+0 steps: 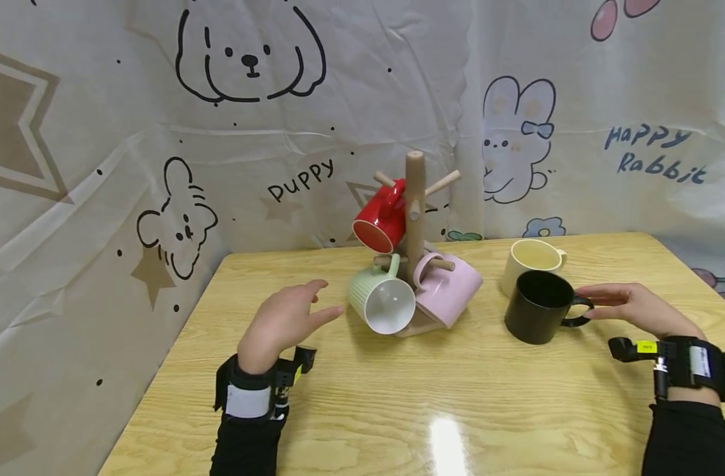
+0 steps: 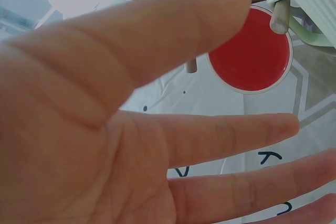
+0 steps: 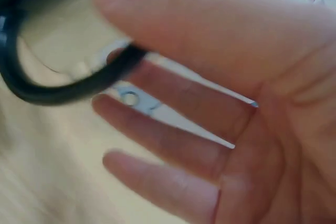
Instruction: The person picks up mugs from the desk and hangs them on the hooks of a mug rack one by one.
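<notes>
At the right of the head view, my right hand (image 1: 644, 311) has its thumb and index finger on either side of the handle of a black mug (image 1: 531, 318). The right wrist view shows the thumb over the dark handle (image 3: 58, 95), the other fingers spread behind it. The black mug is upright, in front of a cream mug (image 1: 511, 270). My left hand (image 1: 281, 320) hovers over the table left of a wooden mug tree (image 1: 416, 211), fingers extended and holding nothing. Nearest to it hangs a pale green ribbed mug (image 1: 362, 301).
A red mug (image 1: 374, 221) hangs from an upper left peg and a pink mug (image 1: 457, 291) from a lower right one. Bare pegs stick out near the top. The wooden table (image 1: 350, 403) meets a printed cloth backdrop (image 1: 392, 106) behind and at the left.
</notes>
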A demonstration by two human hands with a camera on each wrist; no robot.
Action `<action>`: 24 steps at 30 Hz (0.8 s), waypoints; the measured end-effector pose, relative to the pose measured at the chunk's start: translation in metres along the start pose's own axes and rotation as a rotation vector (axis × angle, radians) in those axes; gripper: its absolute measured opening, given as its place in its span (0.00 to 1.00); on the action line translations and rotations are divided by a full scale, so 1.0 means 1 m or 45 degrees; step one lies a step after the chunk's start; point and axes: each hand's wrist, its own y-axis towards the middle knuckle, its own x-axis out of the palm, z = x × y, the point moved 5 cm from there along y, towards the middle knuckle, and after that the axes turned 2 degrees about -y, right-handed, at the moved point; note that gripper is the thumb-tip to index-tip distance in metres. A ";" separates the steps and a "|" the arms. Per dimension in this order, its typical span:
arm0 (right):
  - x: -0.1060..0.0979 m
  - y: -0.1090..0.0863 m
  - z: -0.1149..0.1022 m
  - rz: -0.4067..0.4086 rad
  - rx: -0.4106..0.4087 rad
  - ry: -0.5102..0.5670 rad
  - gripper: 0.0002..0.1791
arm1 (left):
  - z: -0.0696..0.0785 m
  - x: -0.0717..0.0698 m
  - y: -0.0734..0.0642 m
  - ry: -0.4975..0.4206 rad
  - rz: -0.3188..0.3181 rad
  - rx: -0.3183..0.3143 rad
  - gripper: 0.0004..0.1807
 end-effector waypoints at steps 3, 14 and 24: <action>0.005 0.002 0.007 0.018 -0.045 0.055 0.25 | 0.001 0.001 0.001 0.010 -0.002 0.000 0.32; 0.017 0.007 0.018 -0.132 -0.223 0.585 0.14 | 0.000 0.001 0.000 0.023 -0.004 -0.001 0.32; 0.022 0.003 0.020 -0.201 -0.377 0.831 0.20 | -0.002 -0.001 -0.001 0.014 -0.001 -0.010 0.33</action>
